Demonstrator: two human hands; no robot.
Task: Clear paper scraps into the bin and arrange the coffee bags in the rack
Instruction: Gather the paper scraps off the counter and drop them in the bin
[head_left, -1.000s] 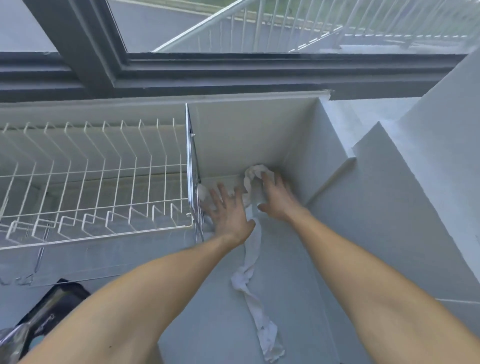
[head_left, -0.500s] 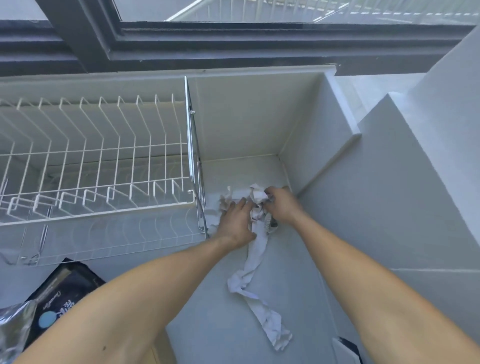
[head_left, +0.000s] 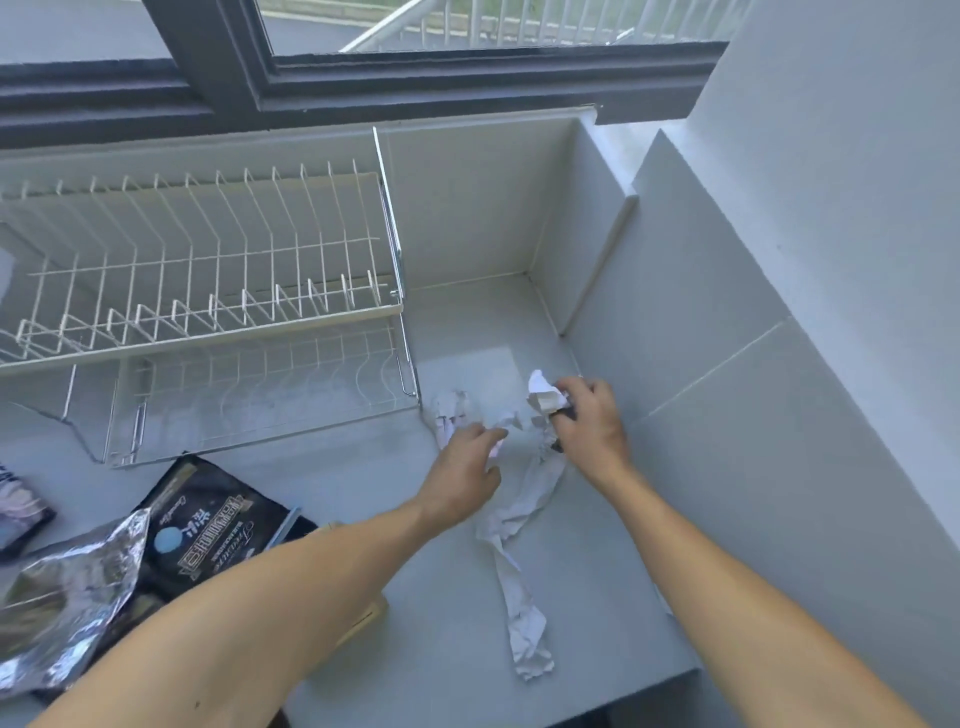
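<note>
Crumpled white paper scraps (head_left: 522, 530) trail in a long strip down the grey counter, with more crumpled bits (head_left: 449, 413) by the rack's right end. My right hand (head_left: 589, 426) is closed on a wad of the paper at the strip's top. My left hand (head_left: 470, 457) pinches paper just left of it. A white wire rack (head_left: 208, 291) stands empty on the left. A black coffee bag (head_left: 218, 530) lies flat in front of the rack, and a silver foil bag (head_left: 67, 597) lies at the lower left.
Another dark bag (head_left: 21, 509) shows at the left edge. A white wall (head_left: 727, 364) with a stepped ledge closes the counter on the right, and a dark window frame (head_left: 363, 83) runs along the back. The counter's front edge (head_left: 597, 691) is near the paper's lower end.
Both hands have drawn back from the far corner toward me, gathering the paper's top end. The view has tilted down, bringing the coffee bags into sight.
</note>
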